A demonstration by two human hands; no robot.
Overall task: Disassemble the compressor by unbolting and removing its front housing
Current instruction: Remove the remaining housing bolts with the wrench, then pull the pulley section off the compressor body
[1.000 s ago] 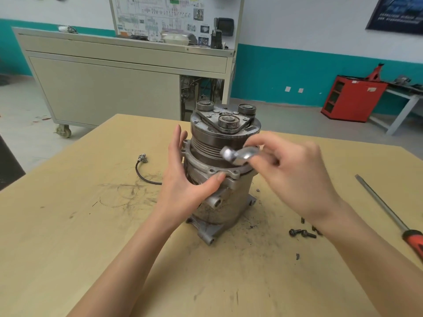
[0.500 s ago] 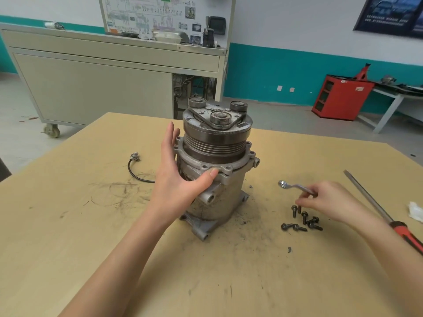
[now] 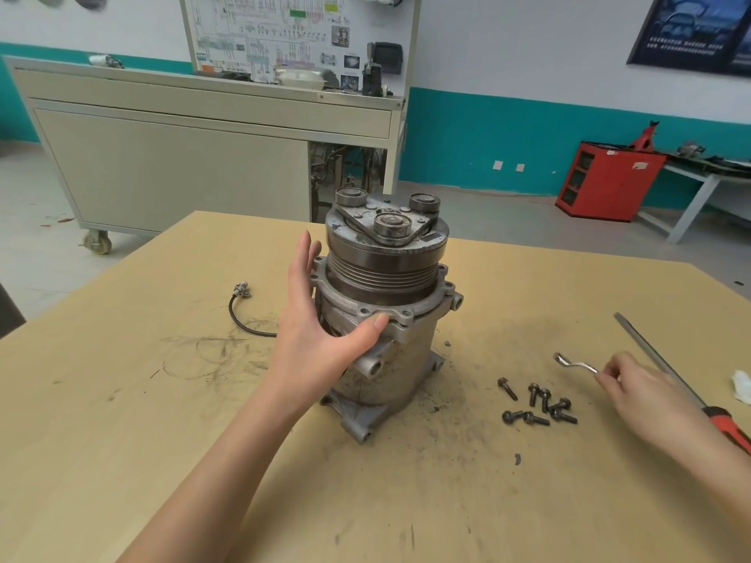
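Note:
The grey metal compressor (image 3: pixel 400 359) stands upright on the wooden table (image 3: pixel 122 420), its pulley (image 3: pixel 386 258) on top. The front housing flange (image 3: pixel 406 314) sits just under the pulley. My left hand (image 3: pixel 321 335) wraps the compressor's left side, thumb on the flange, fingers straight along the far side. My right hand (image 3: pixel 642 392) is low over the table to the right and pinches the end of a small silver wrench (image 3: pixel 575 364). Several dark bolts (image 3: pixel 536 406) lie loose on the table between the compressor and my right hand.
A long screwdriver (image 3: pixel 666 371) with a red handle lies at the table's right edge, beside a white rag (image 3: pixel 741 384). A black wire with a connector (image 3: pixel 239 306) lies left of the compressor. A beige wheeled cabinet (image 3: pixel 183 168) stands behind the table.
My right hand carried the wrench from the flange down to the table at the right, beside the loose bolts. My left hand kept its hold on the compressor.

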